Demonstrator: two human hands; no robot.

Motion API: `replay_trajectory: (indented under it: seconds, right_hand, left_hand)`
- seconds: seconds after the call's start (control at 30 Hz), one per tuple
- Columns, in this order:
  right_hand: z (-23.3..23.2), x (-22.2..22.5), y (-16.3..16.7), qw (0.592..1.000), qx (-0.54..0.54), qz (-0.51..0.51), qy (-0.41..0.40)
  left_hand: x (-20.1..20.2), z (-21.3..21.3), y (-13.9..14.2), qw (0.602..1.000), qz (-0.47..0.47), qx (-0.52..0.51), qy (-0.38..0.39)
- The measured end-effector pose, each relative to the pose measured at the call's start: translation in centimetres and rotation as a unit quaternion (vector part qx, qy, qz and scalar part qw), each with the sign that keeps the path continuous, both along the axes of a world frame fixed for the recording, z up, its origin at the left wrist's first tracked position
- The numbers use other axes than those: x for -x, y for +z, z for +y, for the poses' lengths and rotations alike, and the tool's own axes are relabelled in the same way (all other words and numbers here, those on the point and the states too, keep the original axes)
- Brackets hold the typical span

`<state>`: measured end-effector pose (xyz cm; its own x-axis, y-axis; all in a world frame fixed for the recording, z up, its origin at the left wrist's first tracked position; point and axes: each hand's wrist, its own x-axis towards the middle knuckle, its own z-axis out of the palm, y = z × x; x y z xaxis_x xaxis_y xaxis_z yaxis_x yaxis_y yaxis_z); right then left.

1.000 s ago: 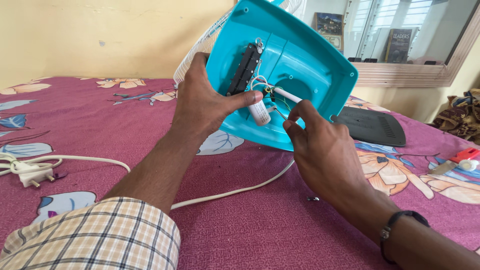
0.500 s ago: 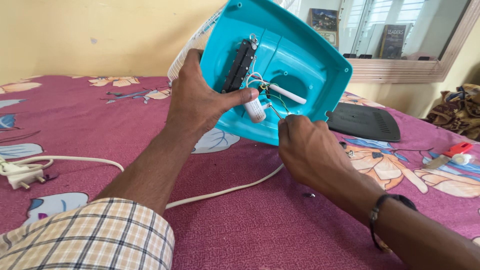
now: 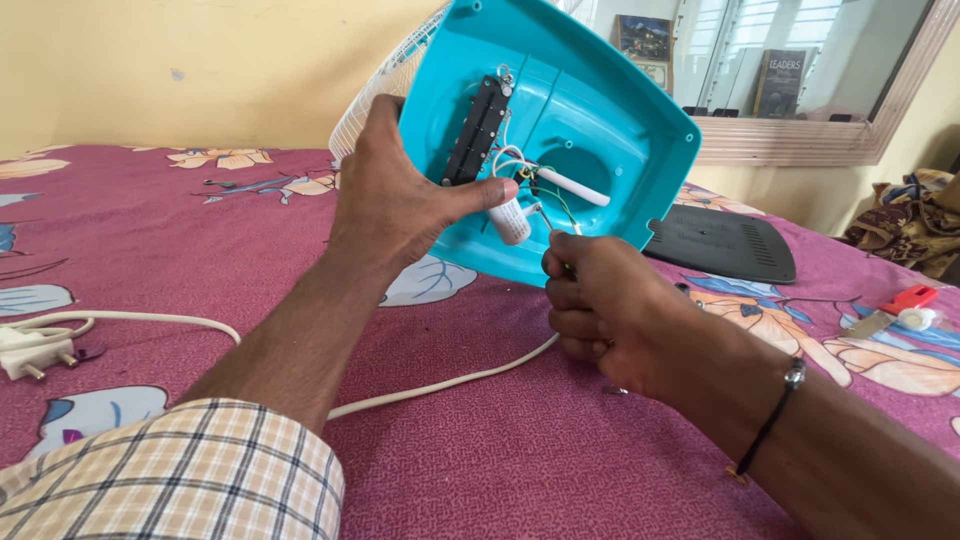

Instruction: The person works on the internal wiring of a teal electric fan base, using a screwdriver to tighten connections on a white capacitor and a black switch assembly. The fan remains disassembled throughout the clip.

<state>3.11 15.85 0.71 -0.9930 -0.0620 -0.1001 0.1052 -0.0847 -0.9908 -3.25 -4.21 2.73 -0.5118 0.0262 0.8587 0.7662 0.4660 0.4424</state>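
Both hands work at the opened fan base (image 3: 590, 110), which stands tilted on the bed (image 3: 200, 230). The left hand (image 3: 400, 200) grips the base's edge, thumb pressed by the white capacitor (image 3: 510, 222). The right hand (image 3: 600, 300) is closed around a thin tool, probably a screwdriver, its tip at the loose wires (image 3: 535, 180). The cover (image 3: 720, 245) lies off to the side, so opening looks done; wiring work seems under way, and closing up is left.
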Motion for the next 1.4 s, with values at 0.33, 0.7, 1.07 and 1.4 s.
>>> replay_trajectory:
  seconds: [0.33, 0.7, 1.07, 1.4]
  right_hand:
    - [3.3, 1.6, -0.3, 0.910, 0.323, -0.094, 0.244]
    - [2.0, -1.0, 0.9, 0.999, -0.010, 0.022, 0.033]
    - [1.0, -3.1, 0.9, 0.821, -0.468, 0.291, -0.151]
    - [0.7, -3.7, 1.4, 0.833, -0.460, 0.267, -0.156]
  left_hand:
    - [0.1, 0.0, -0.1, 1.000, 0.026, -0.007, 0.002]
    - [0.3, -0.2, -0.2, 0.999, 0.031, -0.018, -0.009]
    - [0.4, 0.0, -0.1, 0.999, 0.005, -0.025, -0.023]
    - [0.8, 0.0, -0.2, 0.999, 0.000, -0.022, -0.028]
